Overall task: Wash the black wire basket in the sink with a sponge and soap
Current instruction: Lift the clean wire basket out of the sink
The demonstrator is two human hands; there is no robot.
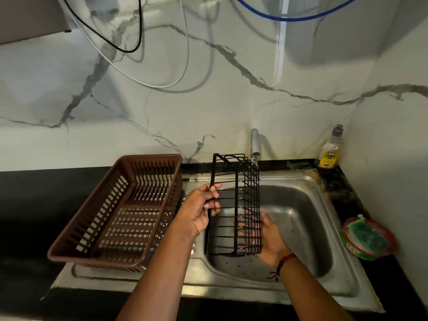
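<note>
The black wire basket (234,205) stands on end over the steel sink (301,205), its top under the tap (254,144). My left hand (200,210) grips its left frame bar, fingers curled round the wire. My right hand (266,235) lies flat against the basket's right side, fingers straight and showing through the grid. A green sponge (368,238) sits in a small red-rimmed dish (347,247) on the counter at the right. A soap bottle (330,151) with a black cap stands at the back right corner.
A brown plastic dish rack (115,212) rests on the sink's drainboard at the left. Dark counter runs on both sides. The marble wall rises behind, with loose cables and a blue hose hanging high up.
</note>
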